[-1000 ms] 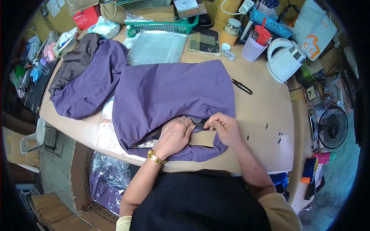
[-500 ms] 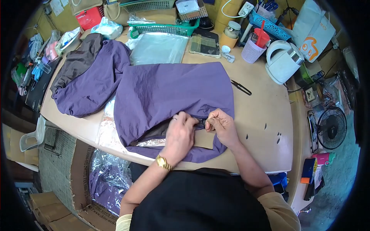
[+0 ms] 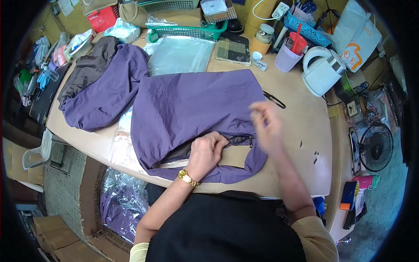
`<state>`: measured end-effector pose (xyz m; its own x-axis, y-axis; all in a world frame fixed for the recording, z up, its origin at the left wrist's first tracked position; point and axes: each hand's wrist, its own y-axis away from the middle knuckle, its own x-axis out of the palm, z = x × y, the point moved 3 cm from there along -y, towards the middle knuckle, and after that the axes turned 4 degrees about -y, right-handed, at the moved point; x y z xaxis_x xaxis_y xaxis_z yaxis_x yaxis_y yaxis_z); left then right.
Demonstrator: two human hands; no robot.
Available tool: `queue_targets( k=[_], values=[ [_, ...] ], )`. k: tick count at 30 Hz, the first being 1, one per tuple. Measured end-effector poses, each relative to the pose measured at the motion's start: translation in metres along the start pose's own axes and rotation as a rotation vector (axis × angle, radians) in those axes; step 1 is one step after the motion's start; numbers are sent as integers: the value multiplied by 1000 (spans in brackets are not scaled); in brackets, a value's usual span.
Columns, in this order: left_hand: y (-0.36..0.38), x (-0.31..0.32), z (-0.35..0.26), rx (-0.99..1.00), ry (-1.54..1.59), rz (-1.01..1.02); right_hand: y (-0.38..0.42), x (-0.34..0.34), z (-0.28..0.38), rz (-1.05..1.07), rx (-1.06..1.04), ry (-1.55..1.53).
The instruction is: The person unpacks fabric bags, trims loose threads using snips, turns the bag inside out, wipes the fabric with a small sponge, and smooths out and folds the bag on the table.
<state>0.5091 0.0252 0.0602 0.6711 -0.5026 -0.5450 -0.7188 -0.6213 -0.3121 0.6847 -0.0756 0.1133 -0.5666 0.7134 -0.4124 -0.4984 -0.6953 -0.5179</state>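
My left hand (image 3: pixel 206 153) has its grip closed on the dark edge of the purple fabric (image 3: pixel 196 105) — this fabric lies on the bench (image 3: pixel 301 170). My right hand (image 3: pixel 268 126) is blurred — I cannot tell its grip.

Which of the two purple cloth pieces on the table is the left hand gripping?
The middle purple cloth: the left hand pinches it at the edge of its opening. The other purple cloth, with brown fabric alongside, is untouched.
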Motion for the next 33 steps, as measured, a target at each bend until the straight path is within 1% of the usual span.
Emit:
queue_targets(
  k=[1,2,3,4,5,6,7,9,10,11,12,14,16,18,19,21,22,24,25,30,31,33],
  values=[
    [-4,-3,2,-77,31,72,-10,-15,-31,-118,80,32],
    [-6,-4,9,-75,32,74,-21,-34,-49,-137,-4,381],
    [-8,1,22,-199,228,165,-27,-50,-64,-155,-93,729],
    [-10,5,32,-321,424,253,-23,-60,-82,-157,-100,730],
    [-12,4,35,-327,455,300,-19,-65,-105,-79,-45,794],
    [-13,3,37,-326,456,292,-18,-67,-120,2,13,857],
    [-13,3,39,-342,487,302,-20,-68,-124,5,6,855],
    [-13,2,42,-358,516,306,-22,-68,-136,83,101,788],
    [-13,2,43,-380,540,349,-24,-68,-129,84,99,786],
    [-13,2,44,-401,562,393,-28,-73,-120,67,350,610],
    [-14,1,44,-399,562,386,-31,-75,-111,52,591,427],
    [-12,1,42,-392,635,388,-19,-63,-69,-33,376,64],
    [-12,3,45,-398,617,398,8,-30,-26,82,155,-87],
    [-12,4,47,-381,609,397,28,-11,40,404,370,141],
    [-13,3,47,-380,610,397,38,-2,46,403,371,142],
    [-12,2,46,-378,561,402,54,12,55,517,163,479],
    [-10,5,47,-380,562,403,56,14,53,519,165,480],
    [-9,8,50,-324,610,302,58,17,46,457,192,590],
    [-10,8,49,-322,611,297,58,19,44,458,188,590],
    [-10,3,42,-312,571,307,57,26,42,428,37,689],
    [-11,1,41,-313,573,306,57,28,41,429,37,690],
    [-11,-2,39,-312,487,372,57,31,41,392,-20,669]
  ],
)
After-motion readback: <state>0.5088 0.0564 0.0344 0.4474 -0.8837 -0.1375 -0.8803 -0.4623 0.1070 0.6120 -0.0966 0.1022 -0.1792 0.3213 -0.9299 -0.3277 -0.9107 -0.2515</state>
